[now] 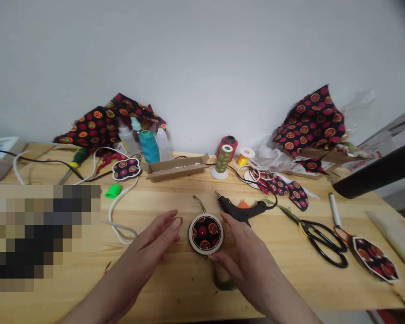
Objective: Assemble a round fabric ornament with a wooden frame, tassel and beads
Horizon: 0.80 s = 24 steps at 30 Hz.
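A round sachet-like ornament [205, 233], with a pale ring frame around black fabric printed in red and orange, lies at the middle of the wooden table. A cord loop tops it, and a green tassel [222, 281] trails below, partly behind my right hand. My right hand [245, 252] has its thumb at the ornament's lower edge and its fingers at the upper right edge, gripping that side. To the left, my left hand [160, 236] is held with fingers stretched out, apart from the ornament and empty. Just behind my right hand lies a black glue gun [241, 210].
Black-handled scissors [324, 243] and an octagonal fabric ornament [374, 258] lie right. Behind stand thread spools [224, 159], a shallow cardboard box [177, 167] and bottles [164, 144]. White cable [113, 220] and a green cap [113, 191] lie left. A black tube [374, 171] juts in.
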### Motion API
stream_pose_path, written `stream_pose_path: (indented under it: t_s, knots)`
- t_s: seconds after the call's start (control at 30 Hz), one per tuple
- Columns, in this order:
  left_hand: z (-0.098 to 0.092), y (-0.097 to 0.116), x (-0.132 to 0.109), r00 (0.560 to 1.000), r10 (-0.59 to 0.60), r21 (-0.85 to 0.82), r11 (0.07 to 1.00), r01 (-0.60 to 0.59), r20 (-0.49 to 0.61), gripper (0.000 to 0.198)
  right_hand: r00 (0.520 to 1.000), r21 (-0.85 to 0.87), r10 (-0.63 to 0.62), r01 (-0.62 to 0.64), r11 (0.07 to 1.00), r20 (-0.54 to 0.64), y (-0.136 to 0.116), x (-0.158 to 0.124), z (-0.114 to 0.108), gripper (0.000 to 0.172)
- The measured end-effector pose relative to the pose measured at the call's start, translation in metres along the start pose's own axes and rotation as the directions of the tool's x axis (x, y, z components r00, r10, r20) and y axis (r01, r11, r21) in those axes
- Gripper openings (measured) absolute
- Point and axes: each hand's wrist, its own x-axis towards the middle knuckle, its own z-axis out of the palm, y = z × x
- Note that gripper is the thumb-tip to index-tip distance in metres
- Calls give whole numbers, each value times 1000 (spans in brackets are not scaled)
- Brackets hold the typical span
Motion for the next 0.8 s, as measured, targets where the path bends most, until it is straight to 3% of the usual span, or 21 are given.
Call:
stream_pose_path:
  t_s: [0.2,0.4,0.8]
  knots:
    - [-1,-3,-10,998,-46,-99,994,49,40,54,996,-37,85,-86,996,-28,-8,1,13,78]
    - [0,-6,-10,999,-43,-107,993,44,14,55,996,-184,67,-77,980,-61,-18,14,20,82]
    - [2,-11,-8,1000,-11,-127,992,12,10,52,998,-280,29,-44,959,-58,-23,22,28,74]
